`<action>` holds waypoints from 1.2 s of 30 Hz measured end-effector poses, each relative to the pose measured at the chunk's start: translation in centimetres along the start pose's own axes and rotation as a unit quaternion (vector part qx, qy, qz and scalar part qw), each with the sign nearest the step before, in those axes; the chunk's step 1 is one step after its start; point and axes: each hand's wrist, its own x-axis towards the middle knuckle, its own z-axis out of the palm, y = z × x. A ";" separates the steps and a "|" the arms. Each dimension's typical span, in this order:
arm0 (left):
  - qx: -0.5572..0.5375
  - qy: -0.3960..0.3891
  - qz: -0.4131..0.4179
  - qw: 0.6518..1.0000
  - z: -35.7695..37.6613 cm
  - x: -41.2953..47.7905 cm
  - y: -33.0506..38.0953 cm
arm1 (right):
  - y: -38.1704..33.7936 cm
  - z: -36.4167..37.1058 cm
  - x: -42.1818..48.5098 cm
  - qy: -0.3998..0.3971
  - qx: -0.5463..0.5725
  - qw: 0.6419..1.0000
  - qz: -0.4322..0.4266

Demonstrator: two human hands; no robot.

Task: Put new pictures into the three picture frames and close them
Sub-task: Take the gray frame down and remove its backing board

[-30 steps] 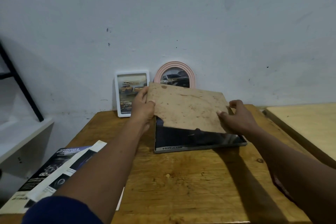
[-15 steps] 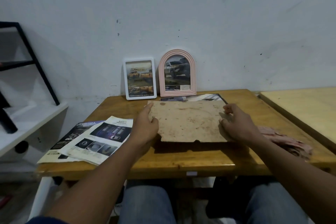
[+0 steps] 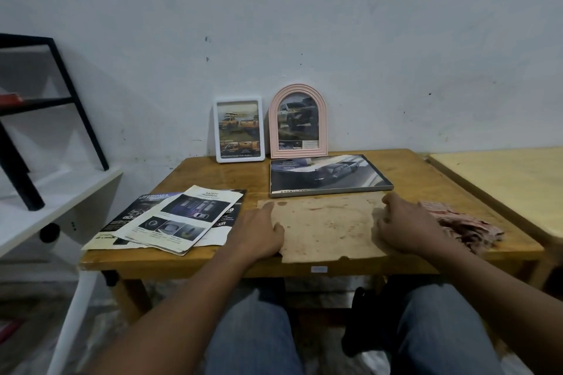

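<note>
A stained brown backing board lies flat at the table's near edge. My left hand grips its left side and my right hand grips its right side. Just behind it a dark rectangular frame lies flat with a car picture showing. Against the wall stand a white rectangular frame and a pink arched frame, each with a car picture in it.
Car brochures are spread on the wooden table at the left. A crumpled reddish cloth lies at the right. A lighter table adjoins on the right; a white shelf with a black stand stands left.
Both hands have pulled the backing board off the dark frame and toward me, laying it flat at the table's near edge. The frame's picture is now uncovered. The camera has drawn back.
</note>
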 end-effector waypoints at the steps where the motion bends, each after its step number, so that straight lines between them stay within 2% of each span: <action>1: 0.048 -0.004 0.000 0.999 -0.1 0.1 0.3 | 0.0 0.2 0.0 -0.005 -0.019 1.000 0.000; 4: 0.179 0.002 0.010 0.984 -0.5 0.5 1.0 | -0.3 0.3 -0.3 -0.025 -0.077 0.997 0.021; 6: 0.203 0.029 0.008 0.979 -0.7 1.4 1.1 | -0.6 0.1 0.2 -0.021 -0.093 0.995 0.016; 10: 0.132 0.065 0.007 0.989 -1.2 5.1 1.1 | -0.8 -0.8 4.6 0.027 0.007 0.999 0.022; 15: -0.036 0.040 0.034 0.998 -1.0 10.8 1.2 | 0.2 -0.4 11.8 0.026 0.065 0.996 0.055; 17: -0.063 0.008 0.035 0.997 -0.7 12.3 1.5 | 0.4 0.3 13.9 0.009 0.082 0.995 0.063; 20: -0.038 -0.031 0.022 0.999 -0.2 13.8 1.2 | -0.3 1.4 15.3 -0.023 0.085 0.993 0.074; 22: -0.034 -0.036 0.003 0.999 0.1 14.3 0.4 | -1.0 2.2 15.5 0.000 0.046 0.996 0.077; 25: -0.021 -0.014 -0.011 1.000 -0.3 14.6 -1.3 | -2.7 3.2 15.4 0.039 0.038 0.996 0.071; 32: 0.030 0.015 -0.066 0.997 -1.7 14.6 -4.3 | -7.4 4.9 15.1 0.044 0.034 0.997 0.054; 36: 0.033 0.028 -0.064 0.997 -1.8 14.7 -5.3 | -8.9 5.5 14.9 0.080 0.055 0.994 0.045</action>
